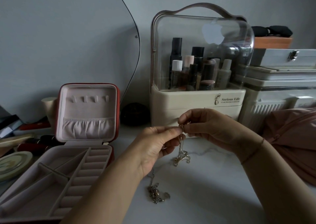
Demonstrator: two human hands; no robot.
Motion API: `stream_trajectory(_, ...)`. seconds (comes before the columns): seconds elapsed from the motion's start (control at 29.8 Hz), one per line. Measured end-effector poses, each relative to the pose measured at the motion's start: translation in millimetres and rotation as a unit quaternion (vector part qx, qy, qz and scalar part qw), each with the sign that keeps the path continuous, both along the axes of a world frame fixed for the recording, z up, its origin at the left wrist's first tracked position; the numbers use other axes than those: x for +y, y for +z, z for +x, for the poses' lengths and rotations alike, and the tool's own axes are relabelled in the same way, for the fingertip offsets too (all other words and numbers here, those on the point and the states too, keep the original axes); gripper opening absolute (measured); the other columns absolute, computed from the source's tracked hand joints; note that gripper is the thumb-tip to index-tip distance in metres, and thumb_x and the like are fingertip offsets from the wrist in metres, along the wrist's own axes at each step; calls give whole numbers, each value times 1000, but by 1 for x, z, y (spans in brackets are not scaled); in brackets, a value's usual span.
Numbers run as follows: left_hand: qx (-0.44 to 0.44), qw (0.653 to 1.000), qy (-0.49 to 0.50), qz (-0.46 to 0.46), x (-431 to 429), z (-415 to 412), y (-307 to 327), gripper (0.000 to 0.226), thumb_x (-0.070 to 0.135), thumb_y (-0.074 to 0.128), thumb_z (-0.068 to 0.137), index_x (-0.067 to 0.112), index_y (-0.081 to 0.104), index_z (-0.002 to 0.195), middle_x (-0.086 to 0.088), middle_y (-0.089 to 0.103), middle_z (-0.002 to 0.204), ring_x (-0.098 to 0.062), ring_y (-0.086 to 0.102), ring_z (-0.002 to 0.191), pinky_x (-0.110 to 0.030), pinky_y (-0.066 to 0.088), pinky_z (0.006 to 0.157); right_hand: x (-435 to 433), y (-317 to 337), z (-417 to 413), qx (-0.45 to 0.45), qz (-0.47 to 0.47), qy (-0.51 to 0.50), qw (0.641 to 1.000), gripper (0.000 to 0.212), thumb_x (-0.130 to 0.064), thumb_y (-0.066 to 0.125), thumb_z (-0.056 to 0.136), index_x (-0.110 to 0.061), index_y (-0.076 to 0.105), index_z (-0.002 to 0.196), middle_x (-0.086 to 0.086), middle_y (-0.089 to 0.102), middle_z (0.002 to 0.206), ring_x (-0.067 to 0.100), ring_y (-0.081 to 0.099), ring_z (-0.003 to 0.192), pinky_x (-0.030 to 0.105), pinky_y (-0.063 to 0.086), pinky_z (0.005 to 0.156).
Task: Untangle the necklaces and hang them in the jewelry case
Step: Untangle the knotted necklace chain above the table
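One necklace (180, 147), pinched at top, hanging vertical

Both forearms reach forward, left hand (157, 143) and right hand (210, 126) meeting fingertip to fingertip, each pinching the necklace (181, 157).

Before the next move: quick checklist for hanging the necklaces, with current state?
1. Is the jewelry case open, lid upright: ok.
2. Are the hooks in the lid bare: ok.
3. Do the left hand and right hand both pinch the raised necklace: ok.
4. Is the raised necklace knot-free: not ok, bunched at its lower end.
5. Is the second necklace untangled: not ok, heaped on the table.
6. Are the two separate: cannot tell.
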State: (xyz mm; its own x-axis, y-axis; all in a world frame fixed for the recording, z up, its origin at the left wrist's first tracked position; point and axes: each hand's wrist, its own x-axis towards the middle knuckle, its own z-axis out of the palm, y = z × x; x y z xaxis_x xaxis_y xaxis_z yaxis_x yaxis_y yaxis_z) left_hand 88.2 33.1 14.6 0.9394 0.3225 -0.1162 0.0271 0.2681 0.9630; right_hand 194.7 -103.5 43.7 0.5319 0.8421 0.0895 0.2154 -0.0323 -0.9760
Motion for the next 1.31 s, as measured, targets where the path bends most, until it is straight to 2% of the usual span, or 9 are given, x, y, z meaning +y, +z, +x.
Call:
stream_trajectory(0.1,4,1000,6,-1,0,1,0,5,13,68,81,8,69,81,-2,69,70,-7,60,58,-20,48,60,0,0,0,-2,-13,20,1000,27,-4,66,74,-3,67,101,21,66,97,28,59,92,40,48,93)
stream_trajectory(0.2,7,1000,7,12,-1,0,0,8,12,66,83,11,67,75,-1,67,67,-7,59,60,-20,46,62,0,-1,0,-9,-19,23,1000,24,-6,67,71,-7,69,95,11,68,87,16,61,80,28,51,78)
stream_trajectory(0.3,7,1000,17,12,-1,0,1,14,10,62,84,12,65,70,1,64,63,-8,56,59,-21,45,61,0,-1,0,-20,-11,23,999,16,5,63,79,-7,67,90,10,62,80,12,55,69,20,47,65)
stream_trajectory(0.54,4,1000,30,-1,-3,-1,3,9,11,64,84,13,66,76,2,63,59,-8,52,57,-19,45,54,-1,1,1,-18,19,20,999,16,6,61,78,-2,65,91,6,65,76,10,53,65,17,47,60)
stream_trajectory(0.67,-10,999,23,31,-1,-2,2,6,15,65,84,16,70,82,3,69,70,-8,59,68,-23,45,66,0,1,0,-13,17,8,1000,19,-7,66,71,-4,67,90,9,64,78,11,50,63,18,45,58)
stream_trajectory(0.81,-26,997,-25,67,-3,-3,4,13,23,60,88,17,71,86,-5,75,88,-13,69,83,-29,43,82,1,1,-1,-9,18,-11,1000,21,-15,66,68,-6,70,87,11,61,77,13,46,63,21,40,57)
stream_trajectory(0.97,-34,995,-22,96,-6,-6,5,11,25,65,82,17,72,83,-6,75,85,-14,69,83,-31,42,87,3,0,-1,-4,14,-18,1000,15,-19,68,68,-11,73,79,15,55,74,15,42,63,20,38,55)
stream_trajectory(1.14,-34,989,5,143,-8,-7,5,8,18,65,85,17,72,82,-1,75,77,-2,65,72,-22,43,78,2,0,-1,-9,2,-15,1000,26,-21,68,68,-3,71,86,9,51,67,10,41,57,17,38,52)
stream_trajectory(1.31,-29,984,34,175,-7,-5,3,9,17,65,84,15,74,82,-1,75,76,1,64,70,-19,43,74,0,0,2,12,-23,-5,1000,27,-16,68,67,-2,70,91,5,62,69,6,50,58,15,44,55)
